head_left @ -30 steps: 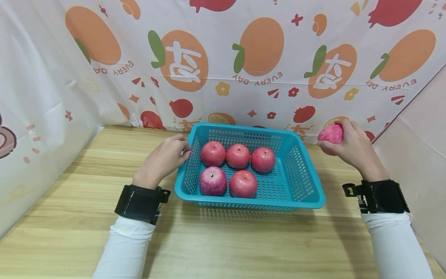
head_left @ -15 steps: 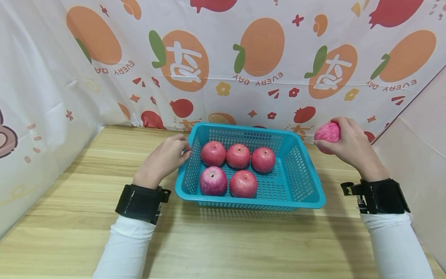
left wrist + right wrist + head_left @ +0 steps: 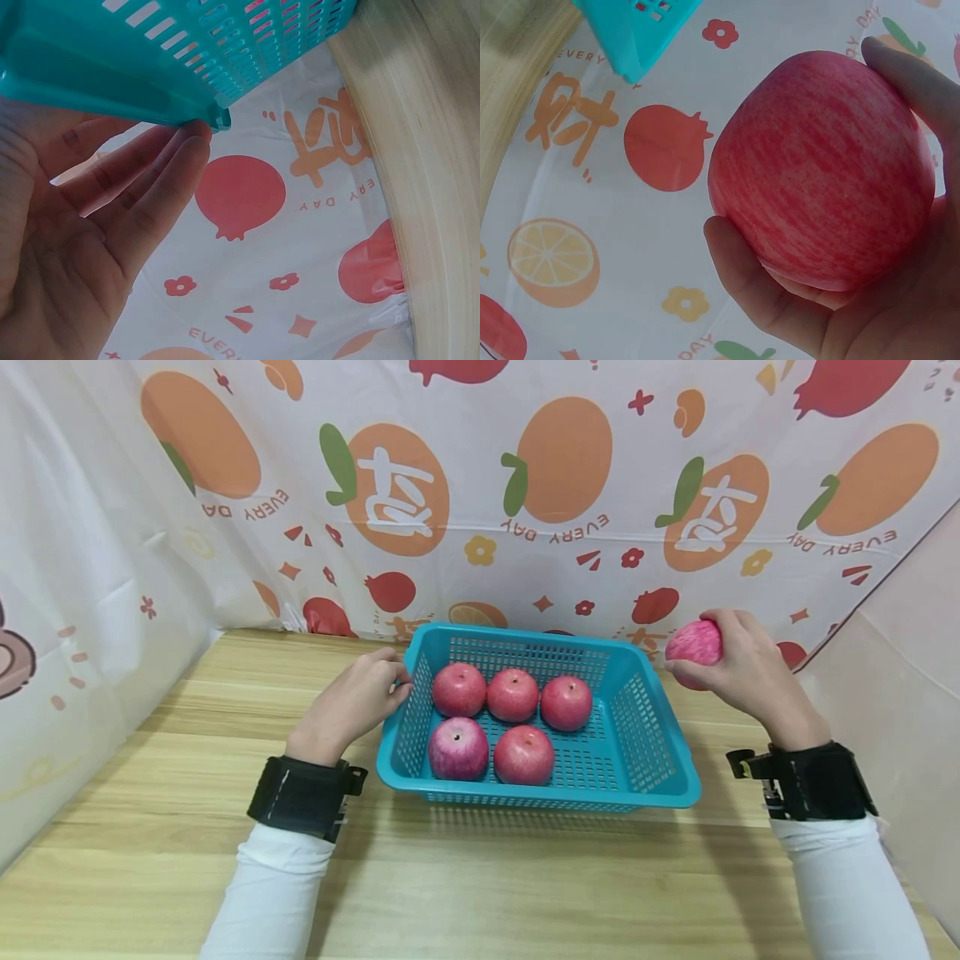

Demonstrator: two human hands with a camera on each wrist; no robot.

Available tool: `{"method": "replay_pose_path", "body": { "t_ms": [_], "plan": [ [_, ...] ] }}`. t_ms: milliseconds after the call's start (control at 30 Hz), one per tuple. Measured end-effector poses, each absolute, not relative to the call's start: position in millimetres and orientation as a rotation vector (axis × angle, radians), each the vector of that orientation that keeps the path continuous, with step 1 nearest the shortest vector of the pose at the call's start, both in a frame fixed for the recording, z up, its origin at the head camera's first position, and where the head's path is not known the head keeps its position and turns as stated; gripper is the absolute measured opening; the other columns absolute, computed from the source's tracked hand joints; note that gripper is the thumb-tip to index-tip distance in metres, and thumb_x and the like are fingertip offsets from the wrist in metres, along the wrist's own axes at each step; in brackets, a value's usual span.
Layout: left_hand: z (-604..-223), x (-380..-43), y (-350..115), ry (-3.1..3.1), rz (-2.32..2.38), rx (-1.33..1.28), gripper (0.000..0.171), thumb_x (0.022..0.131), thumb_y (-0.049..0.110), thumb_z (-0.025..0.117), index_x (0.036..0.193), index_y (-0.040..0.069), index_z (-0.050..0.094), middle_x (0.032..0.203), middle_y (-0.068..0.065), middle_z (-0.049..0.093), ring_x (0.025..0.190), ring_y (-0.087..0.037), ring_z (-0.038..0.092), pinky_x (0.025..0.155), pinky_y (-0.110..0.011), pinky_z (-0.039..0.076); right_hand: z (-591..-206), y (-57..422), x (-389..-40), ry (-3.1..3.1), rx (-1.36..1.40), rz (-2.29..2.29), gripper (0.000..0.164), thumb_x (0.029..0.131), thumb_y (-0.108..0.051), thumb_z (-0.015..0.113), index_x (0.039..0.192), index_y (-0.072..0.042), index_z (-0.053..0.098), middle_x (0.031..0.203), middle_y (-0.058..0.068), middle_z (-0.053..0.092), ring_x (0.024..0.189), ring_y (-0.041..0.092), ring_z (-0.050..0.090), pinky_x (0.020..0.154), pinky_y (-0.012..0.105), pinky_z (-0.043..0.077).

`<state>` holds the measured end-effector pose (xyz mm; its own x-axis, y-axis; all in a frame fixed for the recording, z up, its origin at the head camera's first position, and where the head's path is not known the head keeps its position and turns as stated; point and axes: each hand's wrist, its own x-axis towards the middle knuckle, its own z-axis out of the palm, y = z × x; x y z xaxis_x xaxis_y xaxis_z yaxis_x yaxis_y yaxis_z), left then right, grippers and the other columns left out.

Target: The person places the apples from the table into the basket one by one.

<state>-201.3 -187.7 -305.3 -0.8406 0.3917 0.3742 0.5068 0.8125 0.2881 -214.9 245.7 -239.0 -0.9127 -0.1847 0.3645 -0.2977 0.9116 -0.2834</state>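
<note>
A red-striped apple (image 3: 821,172) fills much of the right wrist view, gripped between the thumb and fingers of my right hand (image 3: 753,672). In the head view that hand holds it up just right of a blue plastic basket (image 3: 660,735), apart from its rim. Several other apples sit inside: a back row with a red apple (image 3: 567,703) at its right end, and in front a purplish apple (image 3: 458,749) beside another red apple (image 3: 524,756). My left hand (image 3: 352,702) touches the basket's left rim; the left wrist view shows its fingers (image 3: 161,199) fairly straight against the rim's underside.
The basket stands on a wood-grain table (image 3: 480,885), close to a white curtain (image 3: 480,468) printed with fruit. A pale panel (image 3: 900,693) borders the right side. Bare slatted floor (image 3: 592,768) shows at the basket's right end.
My right hand has moved a little to the left with the apple, closer to the basket. The left hand, the basket and the apples in it have stayed in place.
</note>
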Motion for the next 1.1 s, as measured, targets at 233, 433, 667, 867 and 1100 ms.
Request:
{"method": "replay_pose_path", "body": {
  "t_ms": [233, 433, 667, 867, 1100],
  "plan": [
    [-305, -201, -187, -2.705, -0.551, -0.681, 0.013, 0.08, 0.007, 0.066, 0.089, -0.002, 0.067, 0.087, -0.013, 0.056, 0.076, -0.022, 0.054, 0.068, -0.038, 0.055, -238, 239, -215, -2.73, 0.407, 0.488, 0.073, 0.071, -0.042, 0.071, 0.124, -0.002, 0.039, 0.117, 0.025, 0.04, 0.097, 0.04, 0.038, 0.062, 0.057, 0.05],
    [-305, -201, -187, -2.711, -0.553, -0.677, 0.013, 0.08, 0.007, 0.066, 0.089, -0.002, 0.067, 0.089, -0.013, 0.057, 0.078, -0.022, 0.055, 0.069, -0.039, 0.055, -238, 232, -214, -2.732, 0.45, 0.486, 0.073, 0.072, -0.04, 0.071, 0.126, -0.003, 0.038, 0.115, 0.022, 0.042, 0.096, 0.038, 0.04, 0.062, 0.056, 0.051],
    [-306, -201, -187, -2.708, -0.549, -0.681, 0.012, 0.08, 0.007, 0.066, 0.089, -0.002, 0.067, 0.088, -0.013, 0.056, 0.077, -0.022, 0.055, 0.069, -0.039, 0.055, -241, 225, -215, -2.731, 0.508, 0.492, 0.073, 0.07, -0.039, 0.073, 0.126, -0.005, 0.039, 0.113, 0.02, 0.043, 0.101, 0.036, 0.038, 0.063, 0.055, 0.052],
    [-307, -201, -188, -2.7, -0.553, -0.675, 0.012, 0.08, 0.007, 0.066, 0.088, -0.002, 0.067, 0.088, -0.012, 0.056, 0.076, -0.022, 0.054, 0.069, -0.039, 0.055, -242, 217, -215, -2.749, 0.531, 0.509, 0.072, 0.072, -0.043, 0.071, 0.125, -0.006, 0.039, 0.113, 0.018, 0.044, 0.1, 0.035, 0.039, 0.062, 0.054, 0.053],
    [-307, -201, -187, -2.709, -0.556, -0.674, 0.013, 0.08, 0.007, 0.066, 0.089, -0.002, 0.067, 0.089, -0.013, 0.056, 0.077, -0.022, 0.054, 0.069, -0.039, 0.055, -244, 210, -216, -2.783, 0.561, 0.506, 0.073, 0.071, -0.041, 0.072, 0.125, -0.006, 0.038, 0.112, 0.018, 0.044, 0.097, 0.034, 0.043, 0.064, 0.053, 0.053]
  ]
}}
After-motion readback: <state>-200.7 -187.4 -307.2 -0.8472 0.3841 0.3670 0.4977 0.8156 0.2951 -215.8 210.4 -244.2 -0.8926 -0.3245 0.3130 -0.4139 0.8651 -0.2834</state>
